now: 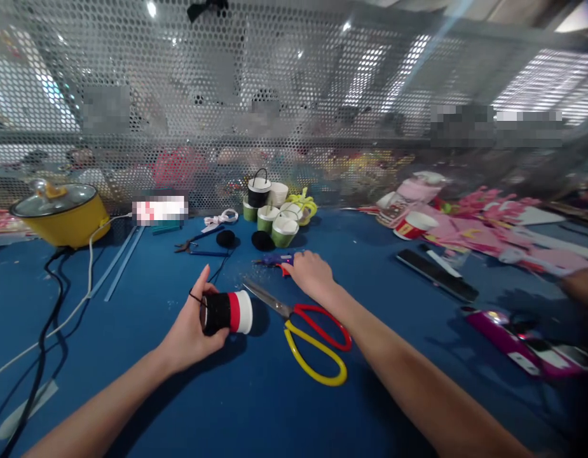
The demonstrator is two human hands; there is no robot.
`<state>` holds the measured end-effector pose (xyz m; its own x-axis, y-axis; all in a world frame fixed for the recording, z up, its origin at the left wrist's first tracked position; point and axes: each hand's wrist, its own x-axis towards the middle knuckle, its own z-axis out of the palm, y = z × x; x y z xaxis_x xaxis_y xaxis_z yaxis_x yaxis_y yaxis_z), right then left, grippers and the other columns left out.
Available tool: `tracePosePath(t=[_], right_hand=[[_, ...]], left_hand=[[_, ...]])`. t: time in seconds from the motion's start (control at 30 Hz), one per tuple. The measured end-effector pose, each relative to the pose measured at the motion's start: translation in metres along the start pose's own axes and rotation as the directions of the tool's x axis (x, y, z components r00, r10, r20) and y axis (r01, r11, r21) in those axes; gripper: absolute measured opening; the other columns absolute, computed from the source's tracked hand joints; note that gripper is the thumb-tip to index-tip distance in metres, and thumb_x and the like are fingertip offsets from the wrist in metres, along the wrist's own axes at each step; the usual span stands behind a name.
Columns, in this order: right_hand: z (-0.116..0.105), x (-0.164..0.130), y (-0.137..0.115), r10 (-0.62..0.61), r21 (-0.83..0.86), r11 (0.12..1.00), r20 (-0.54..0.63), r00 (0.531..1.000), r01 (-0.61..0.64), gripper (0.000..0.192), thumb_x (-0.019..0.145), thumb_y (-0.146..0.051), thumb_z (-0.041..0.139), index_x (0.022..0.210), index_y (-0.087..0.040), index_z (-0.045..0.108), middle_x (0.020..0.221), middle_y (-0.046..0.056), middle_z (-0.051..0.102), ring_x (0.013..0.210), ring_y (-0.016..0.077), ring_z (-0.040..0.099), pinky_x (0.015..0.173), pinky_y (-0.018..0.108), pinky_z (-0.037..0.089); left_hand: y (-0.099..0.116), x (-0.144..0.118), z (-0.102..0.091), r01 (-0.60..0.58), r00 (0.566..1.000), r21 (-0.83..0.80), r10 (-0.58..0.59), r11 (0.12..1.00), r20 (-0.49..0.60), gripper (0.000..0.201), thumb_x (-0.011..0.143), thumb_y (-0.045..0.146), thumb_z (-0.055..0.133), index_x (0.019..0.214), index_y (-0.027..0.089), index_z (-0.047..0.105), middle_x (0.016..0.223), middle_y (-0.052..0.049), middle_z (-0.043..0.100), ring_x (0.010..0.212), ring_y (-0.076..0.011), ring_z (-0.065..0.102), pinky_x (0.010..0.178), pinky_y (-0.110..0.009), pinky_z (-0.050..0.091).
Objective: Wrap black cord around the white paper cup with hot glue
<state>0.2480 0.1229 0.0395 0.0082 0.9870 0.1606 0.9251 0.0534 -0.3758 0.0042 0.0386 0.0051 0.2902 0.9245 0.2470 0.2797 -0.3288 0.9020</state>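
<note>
Left hand (191, 327) is wrapped around a small paper cup (227, 312) lying on its side just above the blue worktop (255, 407), fingers curled behind it and the thumb raised over its black-covered end; the cup shows a black band, a red band and a white rim end pointing right. Right hand (311, 273) reaches forward and closes on a small purple-and-blue tool (274, 259), seemingly a glue gun, resting on the worktop near two black pom-poms (262, 240). Between the two hands, a pair of scissors (306, 334) with one red and one yellow handle lies flat, blades pointing up-left toward the cup, touching neither hand. The cup looks light and thin-walled, so it would likely crush or dent under a hard squeeze; a gentle hold around its barrel, as the left hand has now, seems the safest place, away from the open rim. Whatever black covering sits on it appears soft. The tool in the right hand looks rigid and light, best taken by its handle, and its tip may be hot. Farther back stand a cluster of green and white cups (274, 219), pliers (193, 243) and a yellow electric pot (65, 213) with its cable trailing down the left side.
</note>
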Motion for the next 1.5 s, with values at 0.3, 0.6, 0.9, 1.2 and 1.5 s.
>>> tracePosePath(t=[0.3,0.6,0.9,1.2,1.5], right_hand=[[-0.006,-0.046,-0.102,-0.71,0.304,0.701,0.209,0.672,0.645,0.026,0.07,-0.037,0.066,0.084,-0.015,0.064,0.081,0.005,0.056,0.082,0.0176,0.049,0.073,0.03,0.041],[-0.003,-0.042,-0.106,-0.648,0.492,0.714,0.192,0.737,0.499,0.013,0.076,-0.016,0.057,0.064,-0.016,0.053,0.07,0.0,0.055,0.067,0.011,0.048,0.063,0.024,0.037],[-0.004,-0.036,-0.08,-0.453,0.67,0.717,0.238,0.859,0.192,0.021,0.075,-0.03,0.057,0.061,-0.017,0.049,0.056,-0.005,0.047,0.053,0.0075,0.04,0.052,0.022,0.032],[0.007,-0.035,-0.078,-0.391,0.648,0.754,0.307,0.868,0.11,0.023,0.075,-0.033,0.055,0.06,-0.017,0.047,0.054,-0.006,0.043,0.052,0.0077,0.037,0.05,0.023,0.029],[0.009,-0.04,-0.074,-0.34,0.644,0.765,0.399,0.852,0.004,0.021,0.076,-0.03,0.055,0.062,-0.017,0.047,0.056,-0.005,0.044,0.054,0.0084,0.038,0.051,0.023,0.029]], left_hand=[[-0.011,0.001,0.0,-0.08,0.997,-0.055,0.079,0.995,-0.013,0.095,0.064,0.011,0.057,0.139,0.025,-0.001,0.107,-0.006,0.043,0.092,-0.0196,0.053,0.08,-0.036,0.047],[-0.002,0.002,-0.004,-0.006,0.999,-0.067,0.01,0.998,0.052,0.092,0.066,0.013,0.061,0.138,0.021,0.006,0.113,-0.01,0.046,0.105,-0.0257,0.05,0.09,-0.043,0.044],[-0.007,-0.002,-0.005,0.097,0.984,-0.219,-0.06,0.971,0.168,0.089,0.066,0.023,0.068,0.137,0.023,0.014,0.111,-0.009,0.043,0.109,-0.0258,0.042,0.094,-0.045,0.037],[-0.005,-0.007,-0.006,0.017,0.978,-0.183,0.021,0.983,0.207,0.086,0.07,0.022,0.068,0.137,0.03,0.015,0.118,-0.008,0.042,0.113,-0.0251,0.042,0.097,-0.043,0.035],[-0.003,-0.011,-0.006,-0.164,0.972,-0.012,0.163,0.986,0.168,0.085,0.071,0.022,0.066,0.138,0.031,0.014,0.119,-0.008,0.043,0.112,-0.0255,0.043,0.1,-0.045,0.031]])
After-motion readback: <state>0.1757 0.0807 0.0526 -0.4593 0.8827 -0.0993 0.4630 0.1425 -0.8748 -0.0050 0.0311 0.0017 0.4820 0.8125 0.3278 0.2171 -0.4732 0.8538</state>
